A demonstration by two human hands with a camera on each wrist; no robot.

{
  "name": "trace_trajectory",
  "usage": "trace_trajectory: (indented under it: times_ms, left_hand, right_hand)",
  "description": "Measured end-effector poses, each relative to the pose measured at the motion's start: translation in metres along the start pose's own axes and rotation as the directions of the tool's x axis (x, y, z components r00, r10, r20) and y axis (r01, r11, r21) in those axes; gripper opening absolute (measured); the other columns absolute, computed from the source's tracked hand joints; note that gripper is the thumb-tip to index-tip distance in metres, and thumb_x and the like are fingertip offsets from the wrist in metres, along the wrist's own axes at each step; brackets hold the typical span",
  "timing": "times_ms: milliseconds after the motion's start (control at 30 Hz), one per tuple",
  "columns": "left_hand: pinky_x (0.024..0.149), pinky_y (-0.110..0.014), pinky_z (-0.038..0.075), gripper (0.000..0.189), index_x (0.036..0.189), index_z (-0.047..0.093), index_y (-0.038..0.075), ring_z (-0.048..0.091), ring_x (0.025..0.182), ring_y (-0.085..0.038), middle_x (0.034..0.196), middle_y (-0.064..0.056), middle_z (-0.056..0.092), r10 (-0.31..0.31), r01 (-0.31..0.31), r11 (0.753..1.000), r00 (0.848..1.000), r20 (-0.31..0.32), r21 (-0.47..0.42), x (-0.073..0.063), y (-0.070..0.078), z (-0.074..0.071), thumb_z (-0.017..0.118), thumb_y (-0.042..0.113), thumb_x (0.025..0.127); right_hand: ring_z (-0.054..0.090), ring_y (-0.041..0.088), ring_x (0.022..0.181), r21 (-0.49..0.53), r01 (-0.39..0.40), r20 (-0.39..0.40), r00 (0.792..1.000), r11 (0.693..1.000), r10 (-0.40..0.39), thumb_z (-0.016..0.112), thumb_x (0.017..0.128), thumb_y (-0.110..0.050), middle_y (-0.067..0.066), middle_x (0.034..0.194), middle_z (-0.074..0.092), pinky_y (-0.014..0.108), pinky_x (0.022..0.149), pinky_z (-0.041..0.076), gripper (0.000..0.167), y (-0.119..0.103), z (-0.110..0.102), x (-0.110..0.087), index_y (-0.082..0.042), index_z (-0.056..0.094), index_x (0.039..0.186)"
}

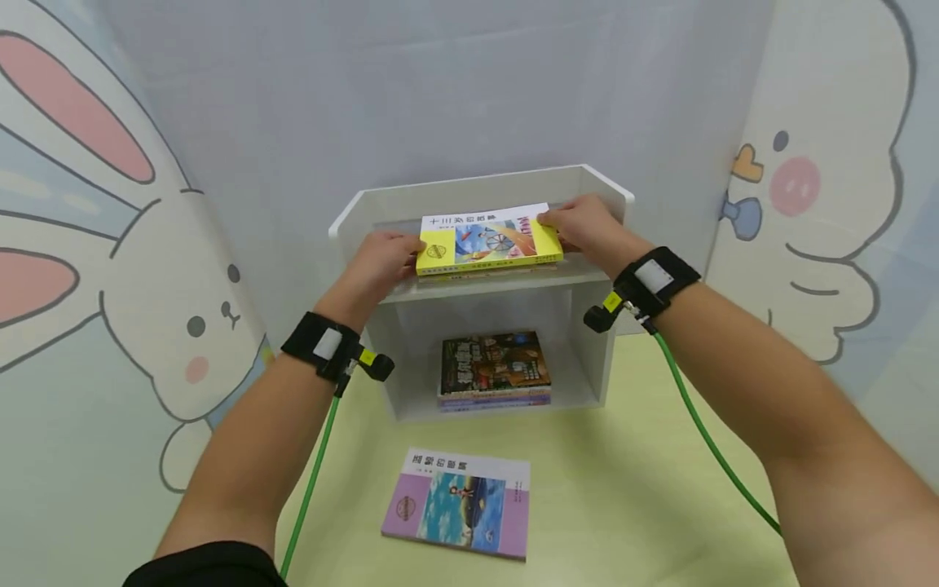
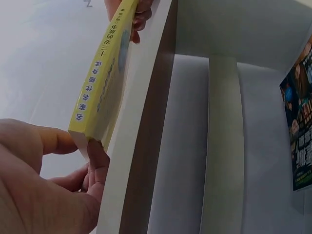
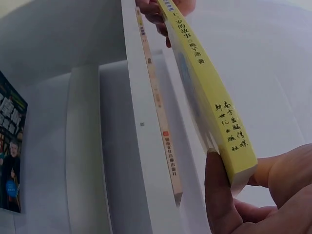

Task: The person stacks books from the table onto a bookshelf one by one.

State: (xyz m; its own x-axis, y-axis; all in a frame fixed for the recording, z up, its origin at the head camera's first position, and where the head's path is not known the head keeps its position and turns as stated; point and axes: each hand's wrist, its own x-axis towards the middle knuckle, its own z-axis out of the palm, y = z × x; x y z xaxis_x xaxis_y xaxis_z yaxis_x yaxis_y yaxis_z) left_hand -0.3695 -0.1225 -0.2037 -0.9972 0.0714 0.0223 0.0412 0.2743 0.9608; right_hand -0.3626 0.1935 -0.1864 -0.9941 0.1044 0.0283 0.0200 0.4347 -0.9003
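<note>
A yellow and white paperback book [image 1: 487,241] is held level by both hands over the upper board of a small white shelf [image 1: 477,186]. My left hand [image 1: 379,259] pinches its left end, thumb on one cover and fingers on the other, as the left wrist view shows. At the opposite end my right hand [image 1: 589,231] grips it the same way. Beneath, a thin book with a pale pink spine [image 3: 158,105] lies on the board, with a gap between it and the yellow book in the right wrist view. The yellow book's spine [image 2: 100,78] faces me.
Inside the lower compartment lies a stack of books topped by a dark-covered one [image 1: 493,364]. A purple and white book [image 1: 462,504] lies face up on the pale green table [image 1: 631,489] in front. Behind the shelf hangs a grey-white curtain [image 1: 440,90].
</note>
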Motion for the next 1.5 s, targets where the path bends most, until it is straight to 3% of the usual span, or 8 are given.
trace_trajectory:
  times_ms: [433,567,833,967,1067,1233,1400,1500]
  left_hand:
    - [0.088,-0.030,0.055,0.034,0.138,0.073,-0.001,0.068,0.115,-0.022,0.138,-0.014,0.071,-0.035,0.043,0.986,0.998,-0.053,0.161,0.017,0.003,0.003,0.064,0.019,0.112]
    - [0.082,-0.030,0.052,0.035,0.138,0.074,0.000,0.070,0.108,-0.023,0.135,-0.015,0.073,0.011,0.004,0.947,0.999,-0.045,0.321,0.019,0.004,0.006,0.063,0.021,0.112]
    - [0.070,-0.031,0.047,0.036,0.131,0.079,0.000,0.065,0.091,-0.024,0.125,-0.014,0.074,0.109,-0.047,0.802,0.992,-0.068,0.595,0.017,0.004,0.016,0.064,0.025,0.110]
    - [0.070,-0.031,0.046,0.037,0.133,0.078,0.001,0.065,0.091,-0.024,0.129,-0.013,0.073,0.126,-0.050,0.793,0.989,-0.083,0.607,0.016,0.003,0.017,0.064,0.026,0.110]
    - [0.081,-0.036,0.051,0.043,0.142,0.072,0.003,0.066,0.105,-0.027,0.140,-0.014,0.069,0.139,-0.053,0.808,0.985,-0.102,0.587,0.013,0.004,0.017,0.062,0.030,0.111]
    - [0.105,-0.050,0.052,0.047,0.148,0.064,0.008,0.060,0.130,-0.033,0.146,-0.013,0.064,0.232,-0.130,0.835,0.964,-0.128,0.534,-0.007,0.002,0.014,0.061,0.036,0.111]
    - [0.093,-0.047,0.055,0.038,0.137,0.067,0.008,0.064,0.118,-0.032,0.134,-0.012,0.067,0.352,-0.273,0.850,0.931,-0.100,0.451,-0.050,-0.014,0.007,0.064,0.033,0.108]
    - [0.085,-0.043,0.057,0.033,0.132,0.070,0.006,0.066,0.108,-0.030,0.126,-0.012,0.070,0.360,-0.320,0.860,0.932,-0.029,0.399,-0.087,-0.042,-0.004,0.066,0.030,0.110]
  right_hand:
    - [0.065,0.015,0.080,-0.145,-0.006,-0.030,1.000,0.989,0.001,0.067,0.112,-0.034,0.010,0.104,0.070,0.025,0.064,0.046,0.041,0.006,0.012,0.024,0.003,0.074,0.128]
    - [0.064,0.016,0.077,-0.226,0.033,-0.029,0.999,0.974,-0.040,0.066,0.113,-0.031,0.012,0.104,0.068,0.025,0.062,0.046,0.041,0.008,0.014,0.025,0.006,0.072,0.129]
    - [0.060,0.020,0.072,-0.429,0.131,-0.063,0.983,0.894,-0.174,0.065,0.111,-0.025,0.010,0.086,0.063,0.030,0.063,0.045,0.033,0.014,0.024,0.029,0.006,0.076,0.105]
    - [0.057,0.021,0.069,-0.475,0.135,-0.078,0.978,0.869,-0.195,0.063,0.112,-0.026,0.007,0.076,0.058,0.031,0.061,0.043,0.035,0.013,0.027,0.027,0.002,0.073,0.092]
    - [0.064,0.027,0.087,-0.466,0.147,-0.068,0.977,0.872,-0.201,0.060,0.114,-0.029,0.015,0.096,0.067,0.035,0.076,0.052,0.038,0.010,0.024,0.019,0.007,0.073,0.113]
    - [0.056,0.039,0.133,-0.445,0.199,-0.053,0.968,0.873,-0.247,0.056,0.115,-0.036,0.026,0.153,0.057,0.054,0.112,0.049,0.060,-0.002,0.017,-0.008,0.006,0.050,0.157]
    - [0.059,0.041,0.118,-0.438,0.381,-0.019,0.901,0.814,-0.433,0.062,0.113,-0.035,0.026,0.138,0.059,0.055,0.096,0.053,0.056,0.010,0.008,-0.066,0.006,0.055,0.151]
    - [0.065,0.038,0.110,-0.423,0.440,0.038,0.882,0.792,-0.470,0.065,0.113,-0.034,0.025,0.131,0.063,0.052,0.087,0.058,0.053,0.039,-0.001,-0.111,0.006,0.058,0.146]
